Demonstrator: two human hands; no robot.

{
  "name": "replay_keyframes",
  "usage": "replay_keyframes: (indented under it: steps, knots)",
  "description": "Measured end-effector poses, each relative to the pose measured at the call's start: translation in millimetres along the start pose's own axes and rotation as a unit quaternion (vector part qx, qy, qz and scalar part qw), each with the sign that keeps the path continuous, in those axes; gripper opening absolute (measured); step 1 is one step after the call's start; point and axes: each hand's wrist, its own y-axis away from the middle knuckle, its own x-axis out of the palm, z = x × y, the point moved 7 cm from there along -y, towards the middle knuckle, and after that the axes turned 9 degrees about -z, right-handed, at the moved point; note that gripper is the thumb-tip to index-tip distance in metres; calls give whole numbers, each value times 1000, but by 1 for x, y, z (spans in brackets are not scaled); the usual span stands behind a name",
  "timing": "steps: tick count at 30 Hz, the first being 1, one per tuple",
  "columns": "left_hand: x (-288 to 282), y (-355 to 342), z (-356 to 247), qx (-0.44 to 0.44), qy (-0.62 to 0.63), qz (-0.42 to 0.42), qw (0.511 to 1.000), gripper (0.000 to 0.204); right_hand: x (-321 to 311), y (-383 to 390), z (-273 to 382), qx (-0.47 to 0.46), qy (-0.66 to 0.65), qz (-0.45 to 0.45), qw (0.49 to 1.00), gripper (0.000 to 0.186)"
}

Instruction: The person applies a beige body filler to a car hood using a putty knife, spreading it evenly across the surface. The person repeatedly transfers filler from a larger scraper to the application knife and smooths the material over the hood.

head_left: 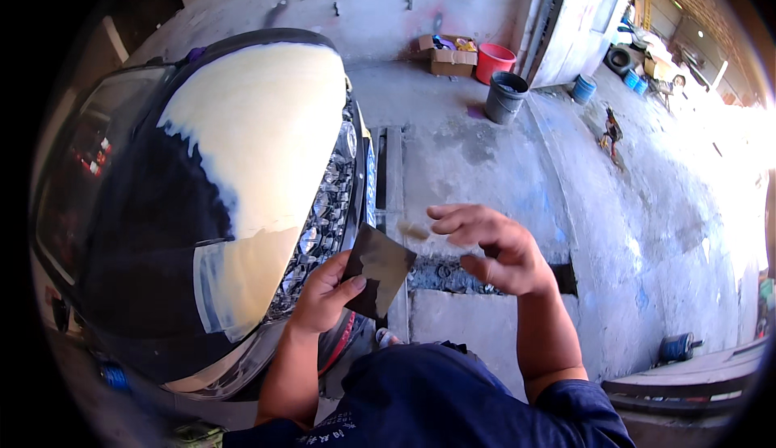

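My left hand (321, 294) pinches a dark square sheet of sandpaper (373, 293) by its left edge, thumb on top. Pale dust coats much of the sheet's face. To its right, my right hand (493, 246) is raised with the fingers apart and nothing between them. A small pale blur (414, 230) shows in the air between the sheet and my right fingertips; I cannot tell what it is. At my left is a black car hood (153, 230), a large part of it covered with a cream coating (267, 117). A smeared patch of the coating lies at its near corner.
The car's front is stripped, with a headlight and inner parts (323, 206) exposed. Floor channels (453, 277) run ahead of me. A grey bucket (507, 97), red tub (493, 62) and cardboard box (453, 62) stand by the wall. A blue can (677, 348) lies at right.
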Motion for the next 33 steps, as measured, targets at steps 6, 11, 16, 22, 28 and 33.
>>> replay_keyframes:
  steps: [6,11,16,22,28,33]
  knots:
    - [-41,-7,-10,41,52,-3,998,39,60,-32,-27,95,29,153,983,41]
    - [-57,3,-3,35,33,-65,997,37,72,-48,-62,58,65,219,972,53]
    - [-48,9,9,24,30,-118,992,34,55,-43,-105,54,171,268,946,49]
    - [-9,-9,-1,54,20,-284,957,33,3,-54,-117,33,287,63,955,53]
    - [40,-31,9,63,18,-407,911,37,-10,-62,-99,-92,307,117,940,52]
    - [70,-36,8,103,-60,-481,869,36,-8,-51,-111,-128,289,197,928,54]
